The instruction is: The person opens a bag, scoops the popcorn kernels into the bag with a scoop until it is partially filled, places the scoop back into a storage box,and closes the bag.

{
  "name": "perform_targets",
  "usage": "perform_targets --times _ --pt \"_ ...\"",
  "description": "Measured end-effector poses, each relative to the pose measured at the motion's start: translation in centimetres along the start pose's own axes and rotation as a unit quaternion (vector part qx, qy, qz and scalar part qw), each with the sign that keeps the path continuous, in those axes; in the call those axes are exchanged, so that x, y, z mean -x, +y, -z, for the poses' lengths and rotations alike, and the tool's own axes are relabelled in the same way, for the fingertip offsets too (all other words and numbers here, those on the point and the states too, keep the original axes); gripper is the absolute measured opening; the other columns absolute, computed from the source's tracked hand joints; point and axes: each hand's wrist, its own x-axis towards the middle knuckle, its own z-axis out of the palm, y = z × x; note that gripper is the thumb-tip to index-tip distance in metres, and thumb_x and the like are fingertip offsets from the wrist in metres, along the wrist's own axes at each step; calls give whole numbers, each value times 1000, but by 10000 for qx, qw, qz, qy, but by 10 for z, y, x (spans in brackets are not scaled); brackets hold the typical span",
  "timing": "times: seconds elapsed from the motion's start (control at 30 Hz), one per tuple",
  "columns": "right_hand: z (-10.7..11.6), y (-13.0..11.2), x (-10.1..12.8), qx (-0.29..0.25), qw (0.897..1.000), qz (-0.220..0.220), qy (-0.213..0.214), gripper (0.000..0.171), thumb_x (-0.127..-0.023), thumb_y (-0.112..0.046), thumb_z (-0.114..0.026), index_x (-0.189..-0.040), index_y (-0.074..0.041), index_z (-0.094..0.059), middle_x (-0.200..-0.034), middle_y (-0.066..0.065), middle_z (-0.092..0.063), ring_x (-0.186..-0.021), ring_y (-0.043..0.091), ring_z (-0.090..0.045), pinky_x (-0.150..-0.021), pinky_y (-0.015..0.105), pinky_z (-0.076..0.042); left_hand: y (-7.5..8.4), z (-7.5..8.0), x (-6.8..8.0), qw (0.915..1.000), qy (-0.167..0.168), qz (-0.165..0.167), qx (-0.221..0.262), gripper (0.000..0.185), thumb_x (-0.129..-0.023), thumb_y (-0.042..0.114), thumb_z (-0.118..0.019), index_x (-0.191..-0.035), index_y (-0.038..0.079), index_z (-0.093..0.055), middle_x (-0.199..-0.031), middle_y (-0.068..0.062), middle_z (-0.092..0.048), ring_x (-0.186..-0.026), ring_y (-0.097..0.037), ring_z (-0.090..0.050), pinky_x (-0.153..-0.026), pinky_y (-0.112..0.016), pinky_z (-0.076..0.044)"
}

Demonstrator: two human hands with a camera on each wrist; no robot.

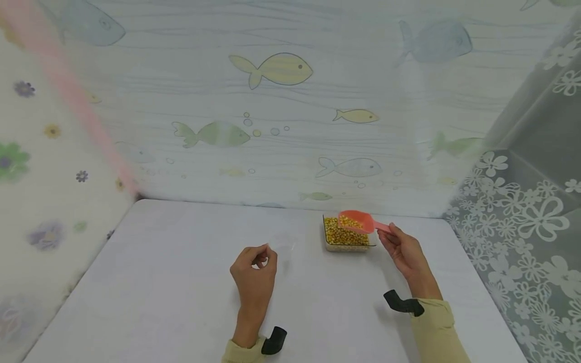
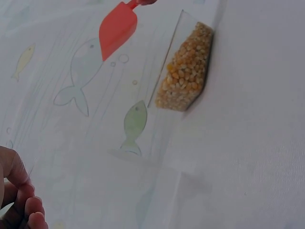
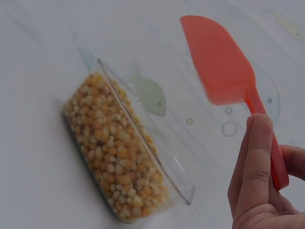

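My right hand (image 1: 407,254) grips the handle of a red plastic scoop (image 1: 365,222). Yellow corn kernels (image 1: 349,221) lie in the scoop's bowl, which is held over a rectangular glass container (image 1: 348,248). That container holds many more kernels, seen through its side in the right wrist view. To the left, my left hand (image 1: 255,276) has thumb and fingertips pinched together on the edge of a clear, thin plastic bag (image 1: 285,245). The bag is nearly invisible against the white; faint edges of it show in the left wrist view.
Both hands work over a white table (image 1: 172,282). Behind it hangs a backdrop (image 1: 204,171) printed with fish. A flowered sheet (image 1: 50,201) borders the left side, and a grey lace-patterned curtain (image 1: 522,227) the right. A black wrist mount (image 1: 274,341) sits on each sleeve.
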Motion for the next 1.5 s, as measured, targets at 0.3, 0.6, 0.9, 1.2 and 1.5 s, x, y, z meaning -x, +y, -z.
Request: perform_targets --times 0.3,0.6,0.9,1.2,1.5 --pt "-7 0 12 229 9997 -57 -43 17 -104 -22 -57 -100 -13 -71 -89 3 -76 -87 9 -74 -83 19 -57 1 -1 0 10000 33 -70 -5 16 -77 -15 -70 -84 -3 -78 -68 -7 -65 -56 -25 -57 -54 -19 -45" --pt "-19 8 18 629 9974 70 -347 23 -106 -21 -53 -95 -14 -72 -89 1 -77 -87 7 -74 -82 18 -57 5 0 0 9999 -23 9 144 19 -77 -16 -70 -85 -2 -79 -68 -8 -66 -57 -28 -56 -54 -20 -45" --pt "-32 19 22 891 9943 78 -573 31 -108 -19 -50 -92 -14 -76 -87 0 -77 -85 6 -74 -81 18 -57 4 0 1 9999 -108 45 72 17 -78 -15 -70 -86 -4 -79 -69 -9 -66 -60 -14 -55 -54 -20 -46" --pt "-48 32 22 981 9925 -142 -717 35 -109 -16 -46 -91 -13 -76 -87 1 -77 -85 7 -74 -82 19 -58 5 1 -1 9998 -124 14 -148 15 -77 -13 -69 -84 -4 -78 -69 -8 -66 -59 -12 -55 -53 -21 -47" --pt "-66 43 21 1052 9887 -232 -1043 31 -108 -18 -49 -95 -13 -77 -90 1 -78 -85 9 -75 -81 20 -58 9 2 -2 9993 -174 218 -248 14 -77 -13 -71 -84 -3 -79 -68 -8 -66 -58 -20 -56 -52 -24 -47"
